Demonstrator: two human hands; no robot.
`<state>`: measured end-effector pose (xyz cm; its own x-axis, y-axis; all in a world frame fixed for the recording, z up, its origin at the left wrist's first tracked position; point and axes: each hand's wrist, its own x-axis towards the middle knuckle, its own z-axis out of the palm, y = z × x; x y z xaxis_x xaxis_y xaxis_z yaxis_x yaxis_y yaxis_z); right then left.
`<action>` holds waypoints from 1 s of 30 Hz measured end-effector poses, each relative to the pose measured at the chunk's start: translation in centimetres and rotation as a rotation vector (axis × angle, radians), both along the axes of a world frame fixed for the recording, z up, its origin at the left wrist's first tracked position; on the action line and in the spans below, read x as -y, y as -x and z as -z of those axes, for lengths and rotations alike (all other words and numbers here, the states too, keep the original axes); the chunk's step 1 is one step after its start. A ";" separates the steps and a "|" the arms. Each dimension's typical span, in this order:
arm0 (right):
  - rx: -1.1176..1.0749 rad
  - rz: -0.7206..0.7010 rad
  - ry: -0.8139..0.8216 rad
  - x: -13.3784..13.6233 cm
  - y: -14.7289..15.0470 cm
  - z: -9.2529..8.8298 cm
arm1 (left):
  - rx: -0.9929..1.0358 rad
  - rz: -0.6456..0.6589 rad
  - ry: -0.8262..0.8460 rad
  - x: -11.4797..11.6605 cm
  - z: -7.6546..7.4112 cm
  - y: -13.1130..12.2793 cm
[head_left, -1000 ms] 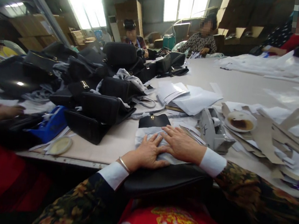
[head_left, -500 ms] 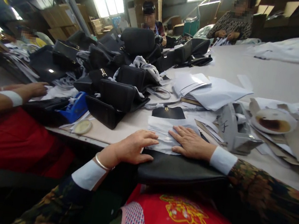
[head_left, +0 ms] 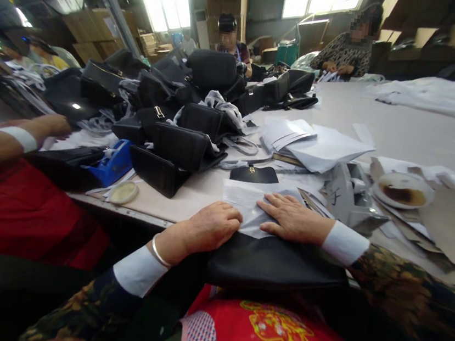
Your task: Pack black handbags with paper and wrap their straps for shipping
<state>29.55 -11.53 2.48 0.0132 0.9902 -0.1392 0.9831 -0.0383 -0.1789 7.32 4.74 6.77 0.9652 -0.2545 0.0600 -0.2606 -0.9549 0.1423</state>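
A black bag (head_left: pixel 266 264) lies close to my body at the table's front edge, its flap with a gold clasp (head_left: pixel 254 174) folded out on the far side. A thin white paper sheet (head_left: pixel 237 192) covers its middle. My right hand (head_left: pixel 294 218) rests flat on the sheet with its fingers spread. At the sheet's lower left corner, my left hand (head_left: pixel 208 226) is closed, its fingertips curled in and pinching the paper's edge near the bag's side. The fingers hide that corner.
Black bags (head_left: pixel 180 148) are heaped to the left. A grey tape dispenser (head_left: pixel 352 199), a dish with brown residue (head_left: pixel 403 191) and cardboard scraps lie to the right. White paper sheets (head_left: pixel 325 146) are stacked ahead. A co-worker's arm (head_left: pixel 28 135) works near a blue tape dispenser (head_left: pixel 114 162). Other people sit farther back.
My left hand's fingers have curled in from a spread pose and closed at the paper's edge. The right hand stays flat on the sheet. The view has shifted slightly.
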 end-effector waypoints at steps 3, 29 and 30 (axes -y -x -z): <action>0.047 0.005 -0.023 0.1 0.5 -0.7 | -0.012 0.003 0.073 0.4 -0.3 0.1; 0.088 0.035 -0.005 0.2 0.9 1.1 | -0.265 -0.339 0.131 2.0 5.0 -9.4; 0.092 0.041 -0.012 0.4 0.8 1.4 | -0.265 -0.381 0.131 1.8 5.6 -8.9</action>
